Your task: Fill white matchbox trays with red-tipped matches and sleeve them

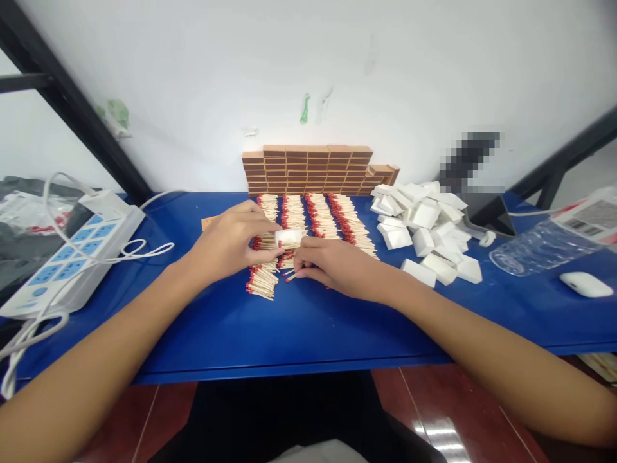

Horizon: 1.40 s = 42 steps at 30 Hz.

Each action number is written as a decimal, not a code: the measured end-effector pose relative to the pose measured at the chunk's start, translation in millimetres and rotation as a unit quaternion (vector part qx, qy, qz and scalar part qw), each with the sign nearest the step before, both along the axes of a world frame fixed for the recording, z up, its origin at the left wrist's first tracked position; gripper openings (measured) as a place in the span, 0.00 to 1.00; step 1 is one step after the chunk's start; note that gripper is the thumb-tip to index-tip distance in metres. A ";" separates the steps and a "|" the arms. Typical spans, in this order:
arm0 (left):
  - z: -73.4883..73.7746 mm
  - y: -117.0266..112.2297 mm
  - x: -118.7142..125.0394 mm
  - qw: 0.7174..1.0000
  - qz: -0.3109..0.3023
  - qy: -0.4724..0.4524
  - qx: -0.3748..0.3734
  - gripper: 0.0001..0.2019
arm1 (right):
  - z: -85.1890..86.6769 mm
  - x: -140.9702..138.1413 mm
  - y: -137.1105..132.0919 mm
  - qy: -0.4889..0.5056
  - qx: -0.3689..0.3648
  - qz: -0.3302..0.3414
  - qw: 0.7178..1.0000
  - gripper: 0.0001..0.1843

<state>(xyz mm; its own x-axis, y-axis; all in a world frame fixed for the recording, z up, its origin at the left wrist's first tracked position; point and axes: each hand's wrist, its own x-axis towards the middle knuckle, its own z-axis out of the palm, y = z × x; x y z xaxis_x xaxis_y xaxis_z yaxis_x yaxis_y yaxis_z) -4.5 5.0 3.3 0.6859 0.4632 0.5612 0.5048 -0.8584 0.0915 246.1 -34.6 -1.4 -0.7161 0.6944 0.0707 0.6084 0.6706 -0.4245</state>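
My left hand grips a small white matchbox tray by its left end, with some matches showing along its near side. Right beside the tray, my right hand pinches a few red-tipped matches between thumb and fingers. Beneath and behind both hands lie long rows of red-headed matches on the blue table; my hands cover part of them. An orange matchbox piece peeks out behind my left hand.
Brown matchboxes are stacked against the wall. Many white trays lie heaped at the right, near a dark phone-like device, a clear plastic bottle and a white mouse. A power strip with cables stands left on the blue table.
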 end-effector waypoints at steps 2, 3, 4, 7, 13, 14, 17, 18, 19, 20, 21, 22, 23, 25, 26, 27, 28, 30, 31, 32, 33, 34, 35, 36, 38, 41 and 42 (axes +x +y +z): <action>0.0 -0.1 0.5 1.000 -0.009 -0.001 0.003 0.13 | 0.4 -0.2 -0.3 -0.004 0.002 0.001 1.000 0.05; 0.0 -0.1 0.6 1.000 -0.013 -0.002 0.004 0.13 | 0.5 -0.2 -0.5 -0.005 0.003 0.001 1.000 0.05; -0.1 0.1 0.5 1.000 -0.015 -0.001 0.005 0.13 | 0.4 -0.1 -0.7 -0.006 0.004 0.001 1.000 0.05; -0.3 0.9 -0.1 1.000 -0.009 0.000 0.000 0.13 | -0.8 0.6 -1.4 -0.007 0.006 0.004 1.000 0.05; 0.7 0.2 -0.3 1.000 -0.004 0.001 -0.004 0.12 | 0.0 4.7 -1.1 0.016 0.023 0.012 1.000 0.06; 1.1 -0.6 0.3 1.000 -0.003 0.001 -0.006 0.12 | 0.8 5.5 -0.5 0.036 0.039 0.005 0.999 0.06; 2.4 -4.2 3.4 1.000 -0.009 0.005 -0.013 0.13 | 1.5 6.8 2.1 0.105 0.111 -0.038 0.988 0.05; 2.8 -5.6 4.9 1.000 -0.012 0.005 -0.013 0.13 | 0.6 6.7 3.1 0.118 0.134 -0.051 0.983 0.04; 3.1 -7.0 6.4 1.000 -0.017 0.002 -0.010 0.13 | -0.9 6.3 4.1 0.125 0.151 -0.060 0.979 0.04; 3.3 -8.3 7.9 1.000 -0.022 0.000 -0.007 0.13 | -2.9 5.7 5.1 0.129 0.162 -0.065 0.976 0.04; 3.5 -9.4 9.3 1.000 -0.028 -0.003 -0.004 0.12 | -5.2 5.0 6.0 0.130 0.168 -0.066 0.975 0.04; 3.5 -10.2 10.5 0.999 -0.032 -0.005 -0.001 0.11 | -7.6 4.2 6.7 0.130 0.171 -0.063 0.975 0.04; 3.4 -10.9 11.4 0.999 -0.036 -0.006 0.000 0.11 | -9.7 3.4 7.3 0.131 0.173 -0.060 0.974 0.04; 3.0 -11.5 12.4 0.999 -0.040 -0.004 0.003 0.11 | -12.3 2.5 7.7 0.132 0.176 -0.059 0.974 0.04; 2.7 -11.7 12.5 0.999 -0.039 -0.004 0.005 0.12 | -12.5 2.4 7.6 0.130 0.178 -0.062 0.973 0.04; 2.4 -11.8 12.6 0.999 -0.037 -0.005 0.008 0.12 | -12.1 2.6 7.4 0.128 0.180 -0.065 0.973 0.03; 2.2 -11.9 12.6 0.999 -0.036 -0.006 0.011 0.12 | -11.2 3.1 7.1 0.127 0.181 -0.068 0.973 0.03; 2.2 -12.3 12.8 0.999 -0.033 -0.009 0.010 0.12 | -8.6 4.8 6.9 0.125 0.181 -0.067 0.973 0.03; 2.3 -12.5 13.0 0.999 -0.031 -0.010 0.005 0.12 | -7.5 5.9 7.1 0.124 0.180 -0.063 0.974 0.03; 2.4 -12.8 13.1 0.999 -0.030 -0.011 -0.001 0.13 | -6.6 6.9 7.5 0.120 0.176 -0.057 0.975 0.04; 2.5 -13.0 13.3 1.000 -0.028 -0.011 -0.009 0.13 | -6.1 7.8 8.0 0.113 0.171 -0.053 0.977 0.05; 2.5 -13.1 13.4 0.999 -0.027 -0.008 -0.017 0.13 | -5.8 8.6 8.6 0.102 0.163 -0.049 0.980 0.05; 2.3 -13.0 13.3 0.999 -0.028 -0.003 -0.025 0.13 | -5.8 9.1 9.3 0.091 0.155 -0.046 0.983 0.06; 2.0 -12.9 13.2 0.999 -0.032 0.000 -0.030 0.12 | -6.0 9.5 9.8 0.080 0.148 -0.044 0.985 0.05; 1.0 -12.3 12.8 0.998 -0.043 0.001 -0.036 0.11 | -6.2 9.6 10.3 0.066 0.138 -0.040 0.987 0.05; -0.6 -12.0 12.5 0.998 -0.049 -0.003 -0.049 0.11 | -6.1 9.3 9.9 0.055 0.139 -0.030 0.988 0.05; -0.8 -12.2 12.7 0.997 -0.048 -0.003 -0.055 0.11 | -6.0 9.3 9.8 0.050 0.148 -0.027 0.987 0.05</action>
